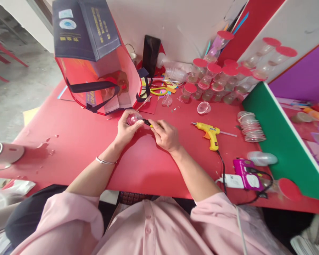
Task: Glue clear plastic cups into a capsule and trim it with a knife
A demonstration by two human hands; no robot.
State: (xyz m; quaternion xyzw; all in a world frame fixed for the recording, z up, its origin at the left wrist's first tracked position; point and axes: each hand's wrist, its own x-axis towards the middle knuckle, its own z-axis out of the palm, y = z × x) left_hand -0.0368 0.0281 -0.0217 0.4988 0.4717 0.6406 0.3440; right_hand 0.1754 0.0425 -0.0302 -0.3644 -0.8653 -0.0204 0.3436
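Observation:
Wrapped in my left hand (128,128) is a small clear plastic cup (133,119), held just above the red tabletop. Between the fingers of my right hand (164,135) is a utility knife (147,123) with a black and yellow body. Its front end points left and meets the cup near my left thumb; the blade itself is too small to make out. Nearest beyond my hands lies a clear plastic piece (167,101), and a clear round lid (203,107) rests further right.
A yellow glue gun (208,134) lies to the right, its cord running to a purple power adapter (246,174). Stacked cup shapes with red discs (214,69) crowd the back right. A large paper bag (127,71) stands back left, near scissors (159,91). A green divider (279,134) bounds the right.

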